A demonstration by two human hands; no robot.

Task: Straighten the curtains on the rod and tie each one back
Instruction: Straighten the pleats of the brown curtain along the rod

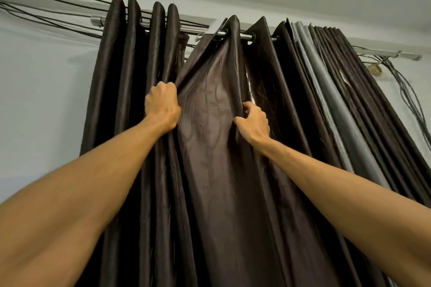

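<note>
Two hands (162,105) (253,123) on one curtain (217,158)

Bare left hand (162,105) and right hand (254,123), long bare forearms (93,170), tendons ridged at wrists.

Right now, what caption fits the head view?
The person's left grip and right grip hold folds of the dark brown curtain on its metal rod.

Both arms raised, left hand (162,105) fisted, right hand (253,123) fingers curled, pinching
</note>
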